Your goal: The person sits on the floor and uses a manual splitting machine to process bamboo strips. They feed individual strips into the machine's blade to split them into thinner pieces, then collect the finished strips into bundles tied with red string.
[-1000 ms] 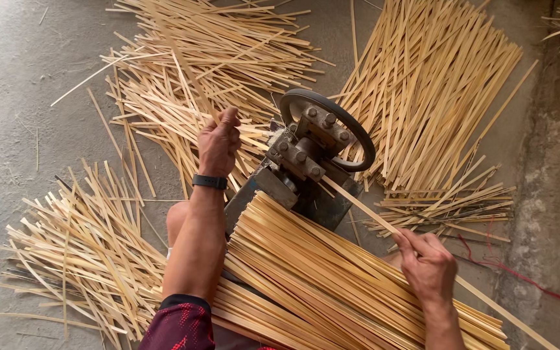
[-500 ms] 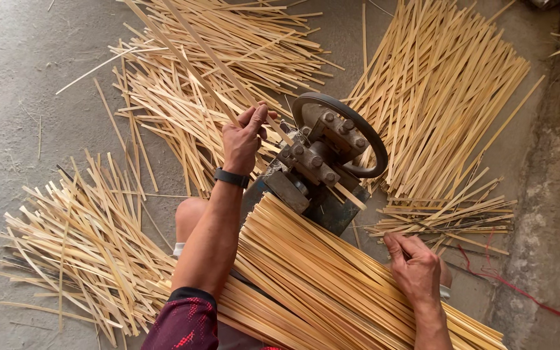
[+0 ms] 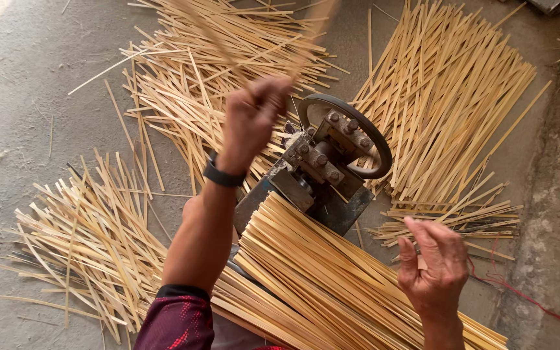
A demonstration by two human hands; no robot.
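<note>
My left hand (image 3: 252, 120), with a black wristband, is raised over the floor and grips a few thin bamboo strips (image 3: 306, 32) that blur from motion. It hovers just left of a small metal splitting machine (image 3: 322, 172) with a dark ring-shaped wheel (image 3: 364, 129). My right hand (image 3: 437, 262) hangs with fingers loosely apart and nothing in it, above the right end of a thick bundle of bamboo slats (image 3: 306, 279) that lies across my lap and leads to the machine.
Heaps of split bamboo strips lie on the concrete floor: one at the far left-centre (image 3: 215, 71), one at the far right (image 3: 448, 97), one at the near left (image 3: 79, 246). A red cord (image 3: 533, 301) trails at the right.
My left hand has lifted from the machine's front and swung upward with strips in it. My right hand has let go of the slat it fed and risen, fingers spread.
</note>
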